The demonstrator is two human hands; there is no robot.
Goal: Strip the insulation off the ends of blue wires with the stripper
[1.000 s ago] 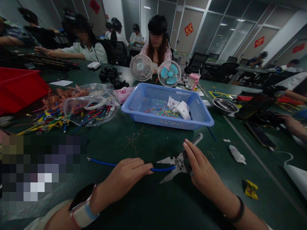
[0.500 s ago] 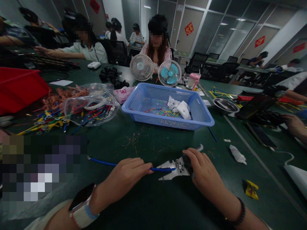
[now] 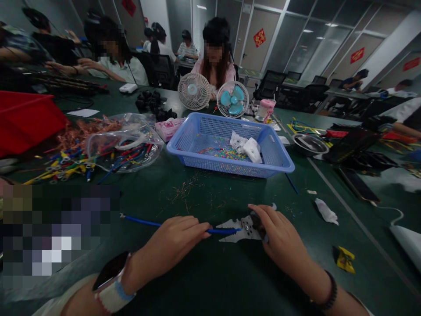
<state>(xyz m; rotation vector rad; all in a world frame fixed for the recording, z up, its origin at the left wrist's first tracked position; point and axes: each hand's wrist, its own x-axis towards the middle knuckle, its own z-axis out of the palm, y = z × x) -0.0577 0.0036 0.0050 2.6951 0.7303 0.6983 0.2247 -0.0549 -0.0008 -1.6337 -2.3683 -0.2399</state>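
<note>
My left hand [image 3: 182, 239] is closed on a blue cable [image 3: 141, 222], whose far left end shows a small metal tip. The cable's right end lies between the jaws of a pair of wire strippers [image 3: 246, 228]. Around the strippers' handles is my right hand [image 3: 279, 235], fingers wrapped over them; the handles are mostly hidden by it. The jaws sit partly apart, with the cable running in toward the pivot. Thin copper strands [image 3: 184, 193] are scattered on the dark green table behind the cable.
A blue plastic basket [image 3: 230, 164] holding colourful bits and white tissue stands ahead. On the left are a red bin [image 3: 29, 123], a clear bag of cables [image 3: 131, 151] and copper scraps [image 3: 79, 134]. To the right lie a yellow wrapper [image 3: 345, 260], crumpled tissue [image 3: 326, 211] and a phone [image 3: 358, 186].
The jaws of the wire strippers have closed somewhat around the cable's end as my right hand squeezes the handles. My left hand has barely moved. At the right, another person's hand has left view.
</note>
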